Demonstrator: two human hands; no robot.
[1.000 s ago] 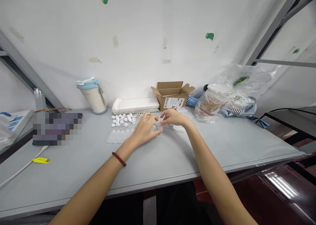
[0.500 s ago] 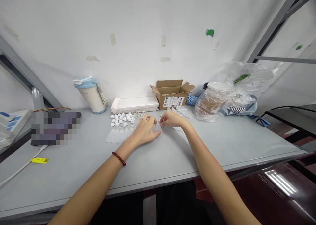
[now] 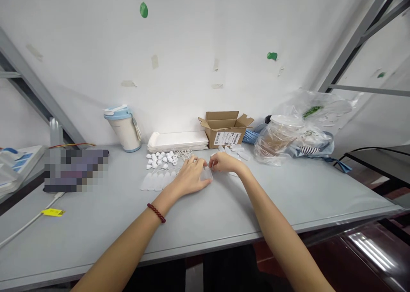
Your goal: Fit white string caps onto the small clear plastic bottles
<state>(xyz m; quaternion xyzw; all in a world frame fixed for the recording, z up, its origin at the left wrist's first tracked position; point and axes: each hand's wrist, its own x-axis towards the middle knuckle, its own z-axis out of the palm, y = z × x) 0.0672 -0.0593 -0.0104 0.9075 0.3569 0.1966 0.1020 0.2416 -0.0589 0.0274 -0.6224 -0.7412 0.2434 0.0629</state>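
A row of translucent plastic vials with rounded bodies lies on the table, its right part under my left hand. My left hand's fingers bend over the right end, with the thumb and fingertips gripping a clear vial. My right hand is closed in a pinch at the top of that vial; whatever sits between its fingertips is too small to make out. Behind my left hand are a heap of small white caps and a tangle of pale thin loops. Several loose translucent pieces lie beyond my right hand.
Along the wall stand a blue-lidded tumbler, a stack of white flat packets and an open cardboard box. A bagged tub is at right. A blurred-out dark device and white cable lie left.
The view has tilted, so everything sits slightly lower in the picture. Both hands stay at the right end of the vials, with the right fingertips slightly closer to the left hand.
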